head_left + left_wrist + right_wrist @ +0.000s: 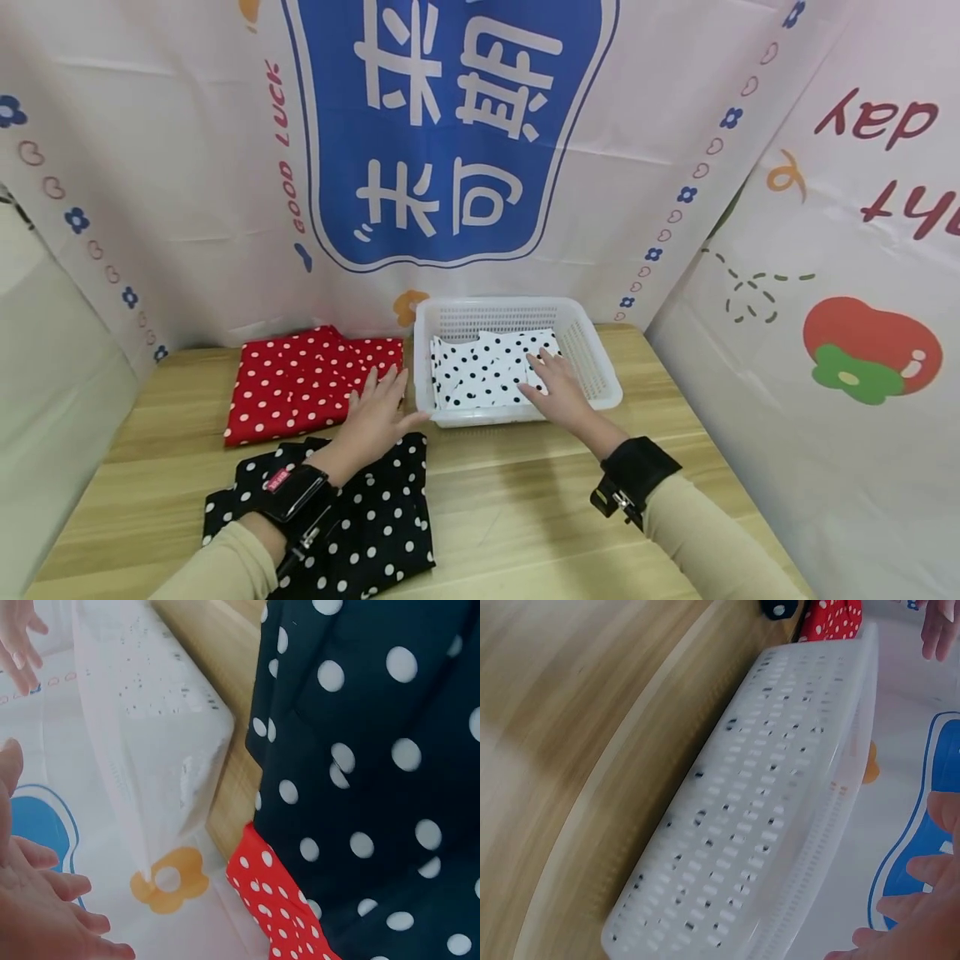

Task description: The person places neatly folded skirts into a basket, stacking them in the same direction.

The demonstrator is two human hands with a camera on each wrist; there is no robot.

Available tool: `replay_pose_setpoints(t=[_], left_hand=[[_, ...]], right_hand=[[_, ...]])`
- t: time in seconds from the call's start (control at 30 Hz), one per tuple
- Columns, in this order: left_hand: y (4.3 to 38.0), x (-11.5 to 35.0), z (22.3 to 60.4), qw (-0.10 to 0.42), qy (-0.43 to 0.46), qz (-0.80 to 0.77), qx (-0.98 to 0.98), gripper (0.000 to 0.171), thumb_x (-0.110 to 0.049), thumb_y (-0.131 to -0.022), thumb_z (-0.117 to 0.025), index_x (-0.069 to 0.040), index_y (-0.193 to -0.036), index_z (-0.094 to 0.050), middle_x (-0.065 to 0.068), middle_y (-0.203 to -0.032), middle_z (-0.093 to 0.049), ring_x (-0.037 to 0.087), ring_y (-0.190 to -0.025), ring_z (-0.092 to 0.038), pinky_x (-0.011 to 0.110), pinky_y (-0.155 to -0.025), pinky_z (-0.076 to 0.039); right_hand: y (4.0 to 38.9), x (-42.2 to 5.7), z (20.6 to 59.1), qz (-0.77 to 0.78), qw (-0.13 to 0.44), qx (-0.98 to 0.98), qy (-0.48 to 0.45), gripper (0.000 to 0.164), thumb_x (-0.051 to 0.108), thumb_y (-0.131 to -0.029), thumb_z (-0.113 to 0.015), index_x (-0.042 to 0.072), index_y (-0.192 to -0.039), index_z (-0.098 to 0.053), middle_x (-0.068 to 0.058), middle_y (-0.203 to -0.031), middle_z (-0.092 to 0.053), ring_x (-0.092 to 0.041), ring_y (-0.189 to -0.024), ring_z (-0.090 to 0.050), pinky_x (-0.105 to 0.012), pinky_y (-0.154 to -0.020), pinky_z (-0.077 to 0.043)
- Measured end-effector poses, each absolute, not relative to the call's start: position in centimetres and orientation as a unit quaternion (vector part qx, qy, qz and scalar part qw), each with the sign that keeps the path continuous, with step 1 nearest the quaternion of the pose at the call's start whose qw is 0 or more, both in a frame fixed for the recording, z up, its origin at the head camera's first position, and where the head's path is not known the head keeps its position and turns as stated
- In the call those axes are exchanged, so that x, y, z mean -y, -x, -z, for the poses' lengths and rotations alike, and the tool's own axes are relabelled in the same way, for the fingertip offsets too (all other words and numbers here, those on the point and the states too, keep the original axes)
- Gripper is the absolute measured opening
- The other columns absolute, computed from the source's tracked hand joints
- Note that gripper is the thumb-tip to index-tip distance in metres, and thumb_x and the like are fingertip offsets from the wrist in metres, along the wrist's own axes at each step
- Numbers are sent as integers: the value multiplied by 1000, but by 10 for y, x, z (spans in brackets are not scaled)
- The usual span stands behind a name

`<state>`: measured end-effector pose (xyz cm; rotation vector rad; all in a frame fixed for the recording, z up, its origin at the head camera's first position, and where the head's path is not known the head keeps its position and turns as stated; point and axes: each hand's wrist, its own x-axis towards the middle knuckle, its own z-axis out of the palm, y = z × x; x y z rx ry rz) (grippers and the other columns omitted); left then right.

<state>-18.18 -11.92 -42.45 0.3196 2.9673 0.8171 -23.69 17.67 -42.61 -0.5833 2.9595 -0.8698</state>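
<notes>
A white plastic basket (600,379) stands at the back of the table, with a folded white cloth with black dots (476,371) lying in it. My right hand (561,396), fingers spread, is over the basket's right part; whether it touches the cloth I cannot tell. My left hand (371,427) is spread to the left of the basket, above the edges of the other two cloths and holding nothing. A folded red cloth with white dots (288,387) lies left of the basket. Nearer the front lies a black cloth with white dots (386,521), partly covered by the left forearm.
The wooden table (510,517) carries all three cloths and the basket. A printed white curtain (202,192) hangs right behind the basket and red cloth. Another printed sheet (757,367) rises along the right side, and a pale one (60,367) along the left.
</notes>
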Motion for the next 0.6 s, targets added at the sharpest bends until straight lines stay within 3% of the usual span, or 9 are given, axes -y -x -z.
replay_pose_setpoints(t=[0.3, 0.6], left_hand=[[167, 142, 427, 21, -90, -264, -960, 81, -43, -93, -62, 5, -149, -28, 31, -154, -20, 53, -141, -3, 75, -104, -6], [159, 158, 429, 19, -81, -257, -963, 79, -40, -93, -63, 5, -148, -29, 32, -153, -21, 53, -141, -3, 73, -105, -6]], right_hand=[[230, -144, 423, 296, 27, -932, 206, 59, 26, -99, -56, -2, -147, -37, -26, -155, -22, -48, -142, -13, -65, -110, -14], [224, -115, 420, 292, 20, -925, 243, 57, 24, -98, -57, -4, -144, -40, -27, -152, -27, -47, -140, -20, -64, -110, -18]])
